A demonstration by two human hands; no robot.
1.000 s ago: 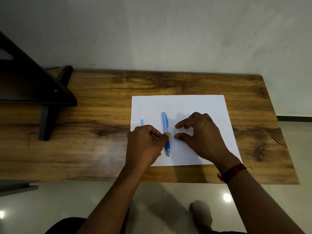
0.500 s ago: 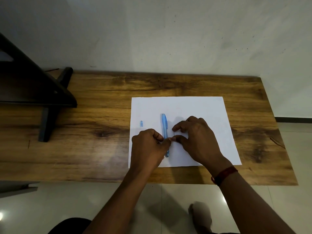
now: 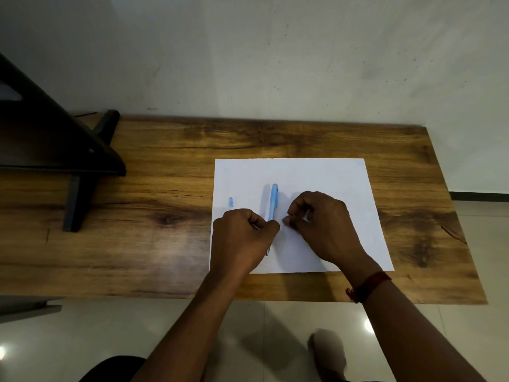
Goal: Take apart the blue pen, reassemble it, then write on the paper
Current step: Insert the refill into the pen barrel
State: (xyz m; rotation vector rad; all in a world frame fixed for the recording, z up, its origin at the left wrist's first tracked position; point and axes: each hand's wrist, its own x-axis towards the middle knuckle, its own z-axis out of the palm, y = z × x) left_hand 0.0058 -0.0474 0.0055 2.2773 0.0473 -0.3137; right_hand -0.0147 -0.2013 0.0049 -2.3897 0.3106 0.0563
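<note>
The right hand (image 3: 322, 224) has drawn in toward the left hand (image 3: 242, 238), fingertips now almost meeting. Both pinch small parts too small to identify. The pen barrel (image 3: 273, 202) lies on the paper (image 3: 330, 175), a small blue piece (image 3: 230, 202) apart: reassembly looks underway.

The paper (image 3: 316, 175) is plain white, the pen barrel (image 3: 273, 201) translucent light blue. At its nine o'clock lies a small blue piece (image 3: 230, 202). The table (image 3: 165, 188) shows brown woodgrain with dark knots.
</note>
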